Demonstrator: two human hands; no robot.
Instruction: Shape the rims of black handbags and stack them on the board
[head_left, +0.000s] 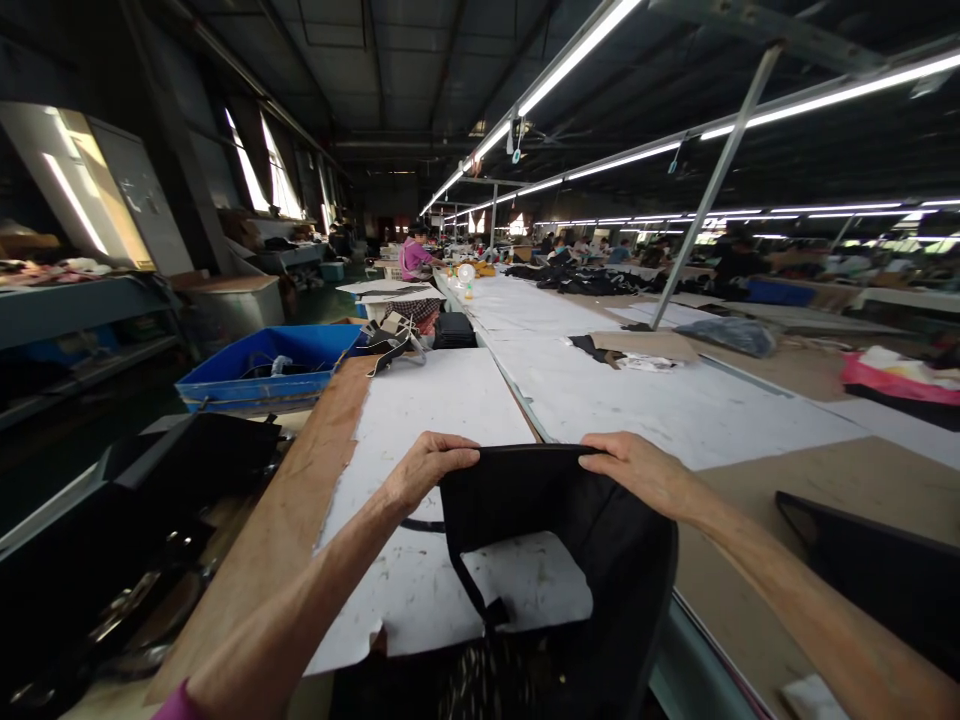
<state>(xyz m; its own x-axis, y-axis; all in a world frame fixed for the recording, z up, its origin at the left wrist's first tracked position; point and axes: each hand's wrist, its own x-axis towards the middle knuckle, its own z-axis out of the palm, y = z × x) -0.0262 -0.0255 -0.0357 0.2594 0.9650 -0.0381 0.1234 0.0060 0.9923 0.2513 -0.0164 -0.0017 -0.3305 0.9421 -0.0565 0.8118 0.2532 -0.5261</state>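
Note:
A black fabric piece, looking like an unfinished bag, stands up in front of me with its top edge level between my hands. My left hand pinches the left end of that edge, thumb on the near side. At the right end, my right hand grips the same edge between thumb and fingers. An opening in the piece shows the white paper on the table behind it. A thin dark strap or cord curves out to the left of the piece. Its lower part runs out of view at the bottom.
A blue bin stands left of the table, with black bags piled nearer to me. Black folded pieces lie at the table's far left end. A metal post rises on the right. A person in purple works farther off.

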